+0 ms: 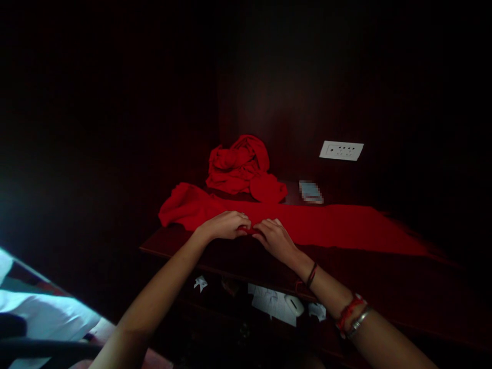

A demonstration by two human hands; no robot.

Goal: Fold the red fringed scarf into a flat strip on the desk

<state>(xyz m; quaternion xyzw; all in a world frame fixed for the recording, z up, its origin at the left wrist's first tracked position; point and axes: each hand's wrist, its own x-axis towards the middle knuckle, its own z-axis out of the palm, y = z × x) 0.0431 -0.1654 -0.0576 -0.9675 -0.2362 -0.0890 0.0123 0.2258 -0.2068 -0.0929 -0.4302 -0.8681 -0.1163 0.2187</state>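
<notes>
A long strip of red cloth (338, 225) lies across the dark wooden desk, its left end bunched and raised. My left hand (228, 224) and my right hand (274, 236) meet close together at the near edge of this cloth. Both have their fingers closed, pinching a small fold of it between them. A ring shows on the left hand; bracelets circle the right wrist and forearm. Behind the strip sits a crumpled heap of red fabric (240, 164).
A pixelated flat object (310, 191) lies behind the cloth. The back wall carries a white socket plate (341, 150). Under the desk edge (169, 251), a shelf holds paper sheets (269, 302), a white rounded object (294, 305) and crumpled paper (200, 283). Pale fabric (46, 312) shows at lower left.
</notes>
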